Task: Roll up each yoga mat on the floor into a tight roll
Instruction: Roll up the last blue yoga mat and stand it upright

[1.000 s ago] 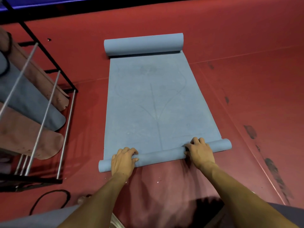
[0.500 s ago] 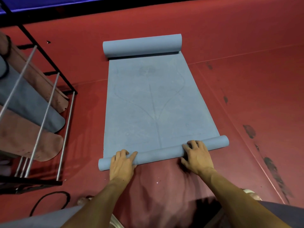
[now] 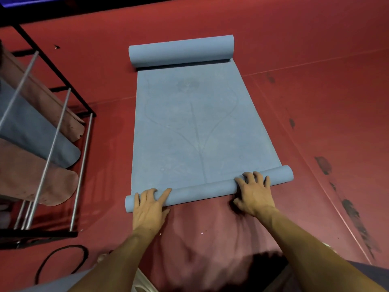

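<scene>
My blue yoga mat [image 3: 189, 127] lies flat on the red floor [image 3: 315, 91], running away from me, with a small near roll [image 3: 202, 189] across its width, its right end slightly farther, and a fatter far roll [image 3: 181, 50] at the other end. Both hands sit on the near roll: left hand [image 3: 149, 205] pressing with fingers spread, right hand [image 3: 253, 192] draped with fingers curled over it. I judge the push goes straight toward the far end. A rack [image 3: 52, 127] stands left.
</scene>
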